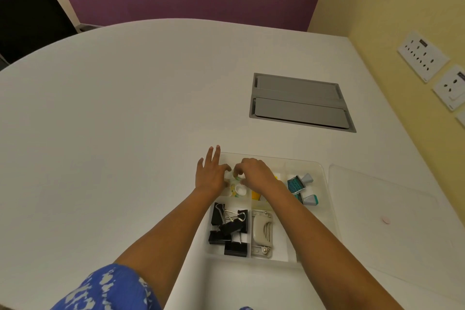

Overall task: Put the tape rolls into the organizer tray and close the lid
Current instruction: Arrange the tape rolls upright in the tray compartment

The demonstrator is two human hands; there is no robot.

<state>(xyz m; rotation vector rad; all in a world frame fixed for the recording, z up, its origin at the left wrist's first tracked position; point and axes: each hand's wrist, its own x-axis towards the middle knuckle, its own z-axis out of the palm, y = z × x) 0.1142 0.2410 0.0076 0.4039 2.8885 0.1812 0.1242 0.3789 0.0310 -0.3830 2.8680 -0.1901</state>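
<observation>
A clear plastic organizer tray [324, 184] lies on the white table near me. Small tape rolls [238, 191], white with green and yellow pattern, lie in its far-left compartment. My left hand [212, 173] rests over that compartment's left side, fingers spread, its thumb by the rolls. My right hand [254, 175] hovers over the same compartment with fingertips pinched on a small green-and-white tape roll [236, 178]. The clear lid [377, 209] lies flat on the table to the right of the tray.
Other compartments hold black binder clips [227, 229], a beige hole punch [261, 231], teal stamps [300, 185] and a yellow item [255, 195]. A grey cable hatch [300, 102] is set in the table farther back. A yellow wall with sockets [422, 55] runs along the right.
</observation>
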